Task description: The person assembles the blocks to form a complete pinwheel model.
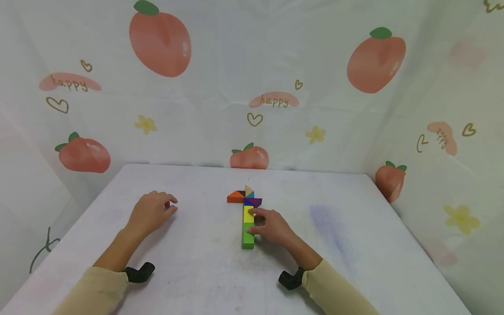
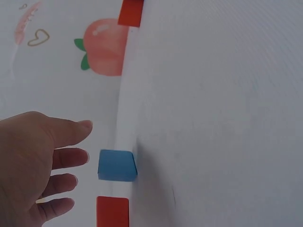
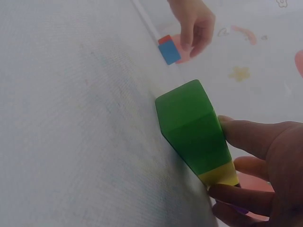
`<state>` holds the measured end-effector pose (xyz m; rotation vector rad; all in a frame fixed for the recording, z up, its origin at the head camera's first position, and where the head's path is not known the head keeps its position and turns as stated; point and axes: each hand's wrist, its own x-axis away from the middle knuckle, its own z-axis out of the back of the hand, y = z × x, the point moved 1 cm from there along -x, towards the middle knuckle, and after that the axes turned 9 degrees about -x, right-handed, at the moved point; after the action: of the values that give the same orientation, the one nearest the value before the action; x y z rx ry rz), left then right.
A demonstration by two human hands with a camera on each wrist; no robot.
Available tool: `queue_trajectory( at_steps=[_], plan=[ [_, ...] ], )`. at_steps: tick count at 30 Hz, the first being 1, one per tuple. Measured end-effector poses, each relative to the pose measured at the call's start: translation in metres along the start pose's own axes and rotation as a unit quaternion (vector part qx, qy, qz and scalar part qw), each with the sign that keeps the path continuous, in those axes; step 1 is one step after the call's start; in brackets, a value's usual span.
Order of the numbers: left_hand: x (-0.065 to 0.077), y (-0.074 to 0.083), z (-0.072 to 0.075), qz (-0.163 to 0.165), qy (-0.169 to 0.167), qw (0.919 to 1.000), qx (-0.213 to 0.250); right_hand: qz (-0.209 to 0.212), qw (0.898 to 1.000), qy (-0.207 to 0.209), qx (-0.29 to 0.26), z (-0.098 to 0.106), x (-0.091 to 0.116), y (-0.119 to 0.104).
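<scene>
Near the middle of the table, a row of wooden blocks runs toward the front edge: a green block [image 1: 248,237], then a yellow block [image 1: 248,214]. My right hand [image 1: 273,225] comes in from the right, its thumb touching the green one and its fingertips at the yellow one. My left hand [image 1: 151,212] hovers with loosely bent fingers around a light blue block [image 2: 117,165], mostly hidden in the head view. In the left wrist view, a gap shows between its fingertips and that block. A red block [image 2: 112,212] stands close to the blue one.
Beyond the yellow block lie a blue triangle [image 1: 248,202], a purple block [image 1: 255,201], an orange block [image 1: 236,197], a teal triangle [image 1: 250,195] and a tan triangle [image 1: 248,191]. A fruit-print cloth [image 1: 212,131] hangs behind the white table [image 1: 189,271].
</scene>
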<state>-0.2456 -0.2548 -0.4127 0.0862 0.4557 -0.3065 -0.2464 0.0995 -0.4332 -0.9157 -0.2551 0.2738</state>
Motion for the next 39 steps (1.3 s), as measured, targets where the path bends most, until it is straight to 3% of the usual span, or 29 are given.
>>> queue_trajectory(
  at_steps=[4,14,19,25,39],
  plan=[
    [0.003,-0.004,0.002,-0.001,-0.001,1.0000,-0.008,-0.001,1.000,-0.001,-0.003,0.000,0.000,0.001],
    [0.007,-0.010,0.000,0.046,-0.071,0.9964,-0.007,0.000,1.000,-0.001,-0.002,-0.001,-0.001,0.001],
    [0.006,-0.010,-0.004,0.054,-0.085,0.9949,0.000,-0.005,1.000,0.001,0.003,-0.001,-0.001,0.002],
    [0.002,-0.003,-0.003,0.051,-0.082,0.9953,0.004,-0.004,1.000,0.002,0.003,-0.001,-0.002,0.003],
    [-0.012,0.019,0.006,0.017,-0.027,0.9994,0.014,-0.001,1.000,0.002,0.011,-0.001,-0.002,0.003]
  ],
)
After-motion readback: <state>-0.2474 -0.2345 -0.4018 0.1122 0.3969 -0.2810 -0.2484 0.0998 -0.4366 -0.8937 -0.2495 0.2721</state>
